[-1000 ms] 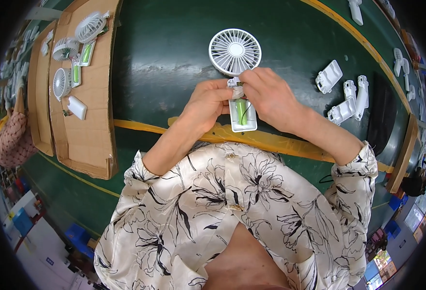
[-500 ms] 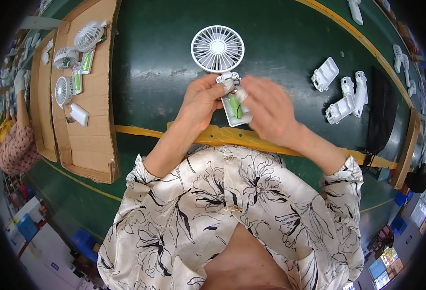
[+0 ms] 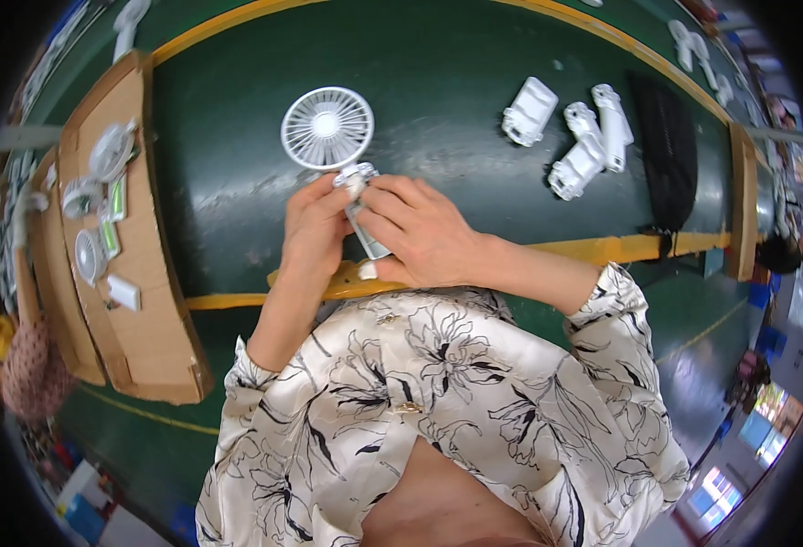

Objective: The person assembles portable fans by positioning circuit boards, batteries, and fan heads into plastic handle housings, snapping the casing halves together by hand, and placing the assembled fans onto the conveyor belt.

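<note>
1. Head view: the left hand (image 3: 315, 228) and right hand (image 3: 424, 232) are both closed around the handle of a small white handheld fan (image 3: 328, 129).
2. The round fan head lies on the green surface (image 3: 456, 82), toward its middle, just beyond the fingertips.
3. White plastic housings (image 3: 584, 137) lie well apart, toward the far right edge of the surface.
4. A cardboard sheet (image 3: 150, 301) covers the left edge of the surface, carrying further fan parts (image 3: 100, 201).

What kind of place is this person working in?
Probably a small assembly workshop: both hands grip a white handheld fan with a round grille over a dark green worktable, loose white plastic handle shells lie to the right, and a cardboard tray holds more fans.
</note>
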A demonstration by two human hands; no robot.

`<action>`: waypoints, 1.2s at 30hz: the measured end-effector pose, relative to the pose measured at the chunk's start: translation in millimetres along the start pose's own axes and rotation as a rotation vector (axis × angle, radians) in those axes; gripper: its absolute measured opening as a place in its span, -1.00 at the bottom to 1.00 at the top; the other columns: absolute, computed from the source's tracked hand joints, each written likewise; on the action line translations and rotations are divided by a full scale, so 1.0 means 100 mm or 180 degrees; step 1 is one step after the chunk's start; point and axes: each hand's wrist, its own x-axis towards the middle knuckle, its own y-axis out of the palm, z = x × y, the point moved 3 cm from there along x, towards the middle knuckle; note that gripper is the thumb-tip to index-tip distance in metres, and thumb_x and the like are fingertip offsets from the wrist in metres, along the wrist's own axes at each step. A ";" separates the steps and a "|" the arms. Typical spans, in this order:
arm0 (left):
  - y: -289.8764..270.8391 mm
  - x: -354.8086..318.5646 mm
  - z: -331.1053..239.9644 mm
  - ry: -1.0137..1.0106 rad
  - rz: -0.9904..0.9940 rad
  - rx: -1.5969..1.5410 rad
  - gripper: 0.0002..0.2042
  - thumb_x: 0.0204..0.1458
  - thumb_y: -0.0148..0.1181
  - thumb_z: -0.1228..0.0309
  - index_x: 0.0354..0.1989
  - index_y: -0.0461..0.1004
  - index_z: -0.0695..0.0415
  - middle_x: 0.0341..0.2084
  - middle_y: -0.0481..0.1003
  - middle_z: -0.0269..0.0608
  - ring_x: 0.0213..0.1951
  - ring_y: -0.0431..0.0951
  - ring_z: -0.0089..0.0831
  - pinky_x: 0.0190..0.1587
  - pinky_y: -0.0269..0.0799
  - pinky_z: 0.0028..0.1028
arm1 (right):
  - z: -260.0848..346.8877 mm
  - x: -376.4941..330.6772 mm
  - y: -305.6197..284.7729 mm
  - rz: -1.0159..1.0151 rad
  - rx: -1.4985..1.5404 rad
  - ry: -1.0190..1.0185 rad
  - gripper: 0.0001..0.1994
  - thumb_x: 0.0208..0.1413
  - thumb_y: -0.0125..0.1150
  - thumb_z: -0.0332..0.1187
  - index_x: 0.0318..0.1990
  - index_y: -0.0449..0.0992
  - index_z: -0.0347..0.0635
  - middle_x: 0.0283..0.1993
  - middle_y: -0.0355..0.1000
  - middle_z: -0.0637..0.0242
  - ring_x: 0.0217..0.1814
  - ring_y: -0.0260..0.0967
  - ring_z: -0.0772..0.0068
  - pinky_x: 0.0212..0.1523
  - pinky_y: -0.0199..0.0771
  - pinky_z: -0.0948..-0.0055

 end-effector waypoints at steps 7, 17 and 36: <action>-0.03 0.00 -0.08 -0.0177 0.0103 0.0131 -0.78 -0.04 -0.12 0.57 -0.21 0.32 0.39 -0.33 0.46 0.02 -0.27 0.51 -0.26 -0.20 0.46 -0.36 | -0.53 -0.23 -0.81 -0.0374 -0.0716 0.0462 -0.63 -0.17 0.11 -0.50 -0.11 0.34 -0.29 -0.08 0.32 0.08 0.08 0.20 0.04 0.04 0.21 0.22; -0.10 -0.06 -0.05 -0.0076 0.0037 0.0064 -0.76 -0.03 -0.10 0.55 -0.20 0.30 0.44 -0.31 0.44 0.09 -0.25 0.50 -0.18 -0.16 0.43 -0.32 | -1.19 -0.41 -0.88 0.0684 -0.2110 0.0735 -0.51 -0.25 0.14 -0.55 -0.03 0.29 -0.15 -0.15 0.35 0.20 0.07 0.20 0.23 0.10 0.11 0.26; -0.08 -0.10 0.01 -0.0372 0.0135 -0.0078 -0.76 -0.02 -0.04 0.50 -0.17 0.34 0.34 -0.31 0.46 -0.12 -0.29 0.50 -0.41 -0.20 0.44 -0.41 | -0.38 -0.06 -0.28 0.0262 -0.1551 0.1086 -0.48 -0.38 0.28 -0.44 -0.13 0.33 -0.33 -0.25 0.33 0.13 -0.24 0.26 0.16 -0.33 0.35 0.34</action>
